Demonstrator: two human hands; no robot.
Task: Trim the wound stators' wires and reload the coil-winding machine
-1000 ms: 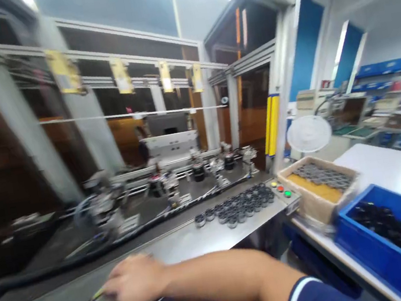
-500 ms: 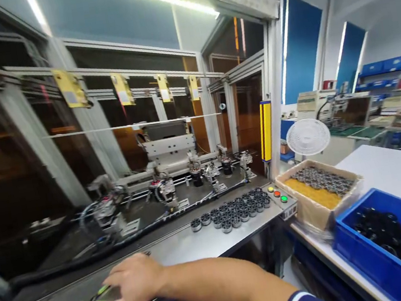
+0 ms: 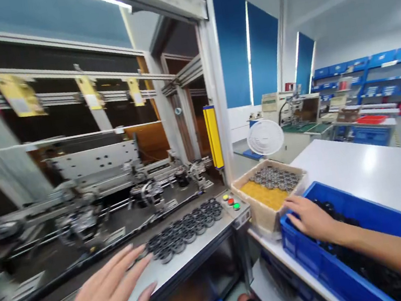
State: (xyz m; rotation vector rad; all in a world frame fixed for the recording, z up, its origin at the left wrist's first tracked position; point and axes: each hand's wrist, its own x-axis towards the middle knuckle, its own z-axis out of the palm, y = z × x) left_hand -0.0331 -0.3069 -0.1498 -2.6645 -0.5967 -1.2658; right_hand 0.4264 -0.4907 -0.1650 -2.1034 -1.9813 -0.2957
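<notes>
My left hand (image 3: pixel 104 298), fingers spread and holding nothing, is over the metal ledge at the left end of a group of dark metal rings (image 3: pixel 186 230). My right hand (image 3: pixel 310 217) is over the near left corner of a blue bin (image 3: pixel 367 206), beside a cardboard box (image 3: pixel 266 216). Its fingers point toward the box and nothing shows in them; they look apart. Black parts (image 3: pixel 355 253) lie in the bin. Grey metal rings (image 3: pixel 274 178) and yellow material fill the box.
A machine with metal fixtures (image 3: pixel 150 193) stands behind the ledge. A button panel (image 3: pixel 236 210) with yellow, red and green buttons is at the ledge's right end. Behind the box is a white fan (image 3: pixel 265 137). A white table (image 3: pixel 356 162) extends to the right.
The view has turned right. The hand over the ledge beside a green-handled tool is no longer there; my left hand now reaches in near the rings, and my right hand is at the blue bin.
</notes>
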